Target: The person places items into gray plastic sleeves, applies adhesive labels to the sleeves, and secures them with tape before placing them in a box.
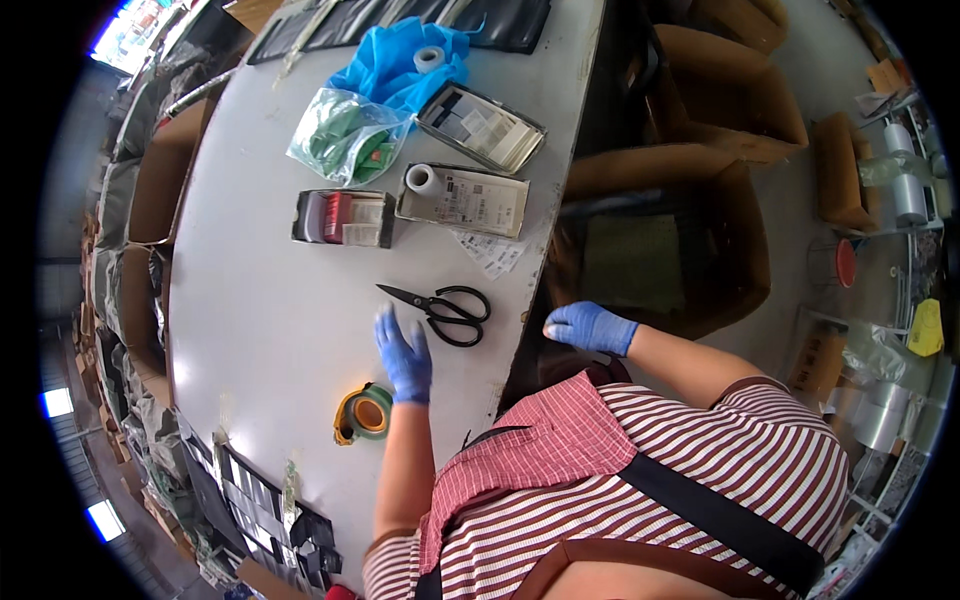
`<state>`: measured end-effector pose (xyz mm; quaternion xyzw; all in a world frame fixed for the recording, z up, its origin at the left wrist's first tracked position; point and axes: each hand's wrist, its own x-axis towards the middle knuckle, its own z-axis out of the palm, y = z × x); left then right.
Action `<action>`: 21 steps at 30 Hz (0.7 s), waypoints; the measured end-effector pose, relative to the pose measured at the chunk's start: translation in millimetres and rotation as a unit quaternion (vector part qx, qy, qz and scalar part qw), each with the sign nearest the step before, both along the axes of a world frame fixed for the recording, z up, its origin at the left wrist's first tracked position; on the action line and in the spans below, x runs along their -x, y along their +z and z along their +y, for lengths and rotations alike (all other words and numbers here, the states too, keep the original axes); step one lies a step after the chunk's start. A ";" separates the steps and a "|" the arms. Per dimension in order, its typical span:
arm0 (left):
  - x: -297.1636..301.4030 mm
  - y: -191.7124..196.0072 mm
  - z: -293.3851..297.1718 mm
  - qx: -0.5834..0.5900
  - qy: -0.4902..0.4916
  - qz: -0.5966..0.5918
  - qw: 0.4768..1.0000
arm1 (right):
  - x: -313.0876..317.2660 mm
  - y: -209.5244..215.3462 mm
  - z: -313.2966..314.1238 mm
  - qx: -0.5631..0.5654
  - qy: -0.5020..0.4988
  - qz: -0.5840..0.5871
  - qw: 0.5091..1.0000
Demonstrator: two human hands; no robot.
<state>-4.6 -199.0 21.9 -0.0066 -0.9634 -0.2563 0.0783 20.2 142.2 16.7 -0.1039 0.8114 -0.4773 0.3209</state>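
Observation:
My left hand (405, 360), in a blue glove, is over the table with its fingers stretched out and nothing visible in it. Just beyond it lie black-handled scissors (440, 308), blades pointing left. A yellow-and-green pair of tape rolls (365, 413) rests beside my left wrist. Past the table's right edge, my right hand (592, 328), gloved in blue too, has its fingers curled together. Whatever it may hold is hidden. Near it stands a large cardboard box (735, 225) with a dark green item (632, 262) inside.
Farther up the table (240, 270) are small boxes of labels (482, 128), a white roll (423, 179), a clear bag of green items (345, 135) and blue plastic (390, 65). Dark strips (255, 500) lie at the lower left. More cartons (725, 85) stand on the right.

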 end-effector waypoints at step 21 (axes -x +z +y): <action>67.9 -36.0 16.3 0.175 0.060 -0.039 0.982 | 59.2 -40.8 -9.9 0.007 -0.049 -0.070 0.996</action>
